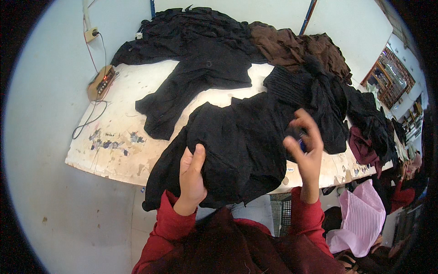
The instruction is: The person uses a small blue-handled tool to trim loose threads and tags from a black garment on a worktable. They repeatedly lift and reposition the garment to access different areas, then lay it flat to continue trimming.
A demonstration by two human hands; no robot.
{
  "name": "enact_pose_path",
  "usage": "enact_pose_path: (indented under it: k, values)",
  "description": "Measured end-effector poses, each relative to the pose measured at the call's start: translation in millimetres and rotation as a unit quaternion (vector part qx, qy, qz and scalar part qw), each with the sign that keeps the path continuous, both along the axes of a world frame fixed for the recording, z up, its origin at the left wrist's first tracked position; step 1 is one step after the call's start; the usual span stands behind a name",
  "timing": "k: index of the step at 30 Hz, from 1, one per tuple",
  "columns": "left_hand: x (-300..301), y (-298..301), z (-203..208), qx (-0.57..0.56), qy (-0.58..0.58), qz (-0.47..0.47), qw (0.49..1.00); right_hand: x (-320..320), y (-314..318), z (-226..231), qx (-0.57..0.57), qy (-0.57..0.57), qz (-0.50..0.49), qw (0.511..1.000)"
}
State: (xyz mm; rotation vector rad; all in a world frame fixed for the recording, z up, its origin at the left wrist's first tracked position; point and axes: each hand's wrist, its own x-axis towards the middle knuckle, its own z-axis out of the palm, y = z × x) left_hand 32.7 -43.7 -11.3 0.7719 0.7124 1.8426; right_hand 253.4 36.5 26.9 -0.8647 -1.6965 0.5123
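A black garment hangs over the table's near edge in front of me. My left hand grips its left part, with the thumb lying on top of the cloth. My right hand is raised beside the garment's right side, its fingers curled and somewhat blurred. Between those fingers shows a small dark object with a bit of blue; its kind cannot be made out. Behind the held garment, another black garment lies stretched across the table.
The pale, stained table bears a black pile, brown cloth and more black garments at right. A small box with a red light sits by the left wall. Pink pleated cloth is at lower right, near a dark crate.
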Motion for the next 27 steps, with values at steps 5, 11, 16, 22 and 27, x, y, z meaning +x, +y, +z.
enact_pose_path:
  k: [5, 11, 16, 22, 27]
  values:
    - [-1.8, -0.6, -6.2, -0.006, 0.0, 0.01, 1.0, -14.0, -49.6, -15.7, -0.12, -0.039, 0.216, 0.968]
    - [-0.1, -0.4, -6.5, -0.007, 0.021, 0.017, 1.0, -40.0, -63.2, -27.3, 0.049, 0.007, 0.119, 0.992]
    - [-2.5, -3.7, -3.1, -0.005, 0.023, 0.016, 1.0, -47.0, -55.9, -27.3, 0.085, -0.004, 0.176, 0.981]
    - [2.2, -7.4, -7.9, 0.084, 0.086, 0.02, 0.993, -12.4, -35.7, -25.3, -0.179, 0.27, 0.267, 0.908]
    - [5.1, -13.0, 2.1, 0.149, 0.196, -0.018, 0.969, -28.2, -35.3, 8.4, -0.088, 0.076, 0.241, 0.964]
